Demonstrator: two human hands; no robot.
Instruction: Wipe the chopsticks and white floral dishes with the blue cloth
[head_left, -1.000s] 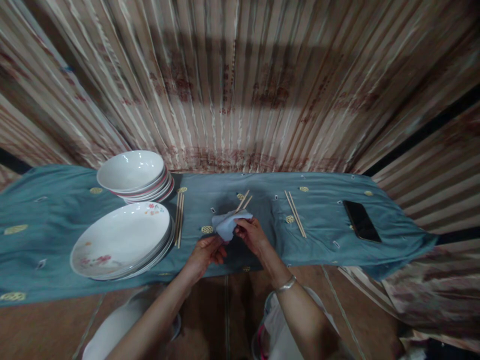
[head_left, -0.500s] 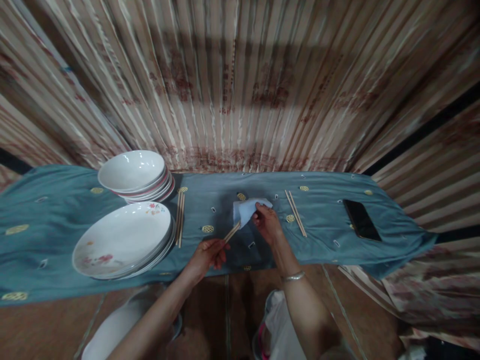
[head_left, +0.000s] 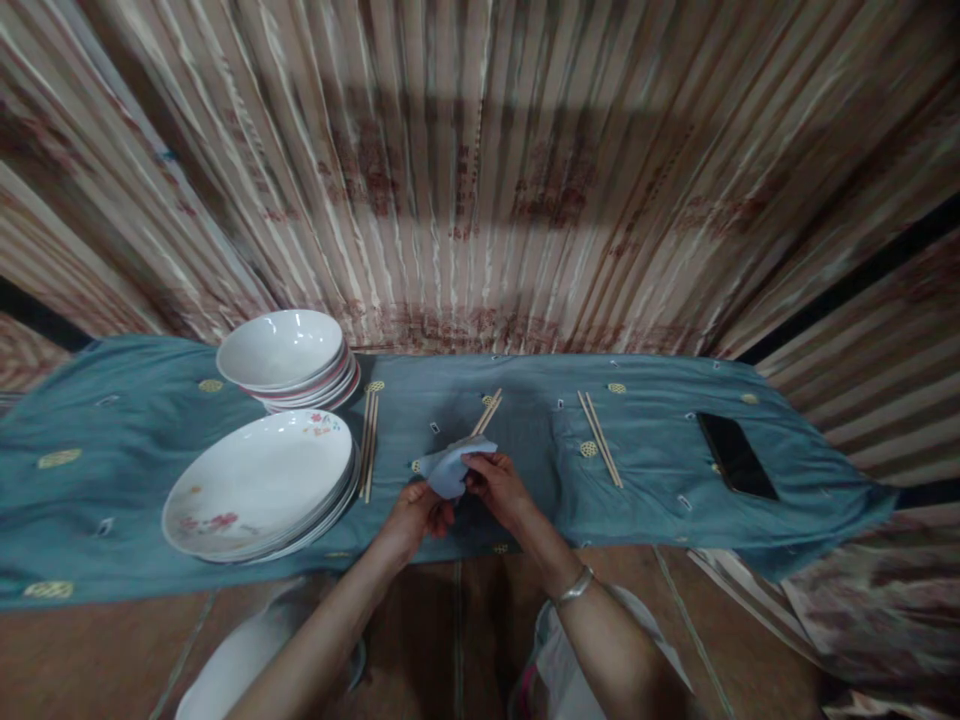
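Note:
A pair of wooden chopsticks (head_left: pixel 490 408) points up and away over the table, its far ends bare. Around its nearer part is a light blue cloth (head_left: pixel 448 473), pinched by my right hand (head_left: pixel 496 483) with the fingers closed. My left hand (head_left: pixel 412 515) is closed at the near end of the chopsticks, just below the cloth; the cloth and fingers hide that end. Other chopsticks (head_left: pixel 369 447) lie beside the plates on the left. Another pair of chopsticks (head_left: pixel 600 440) lies to the right of my hands.
A stack of white bowls (head_left: pixel 281 350) stands at the back left, with a stack of floral oval plates (head_left: pixel 259 480) in front. A black phone (head_left: pixel 737 455) lies on the right. The table has a blue-green cloth (head_left: pixel 660 520) with yellow motifs. Curtains (head_left: pixel 465 180) hang behind.
My right hand has slid the cloth down and left along the chopsticks, close to my left hand. The far ends of the chopsticks now stick out bare. The view has shifted slightly.

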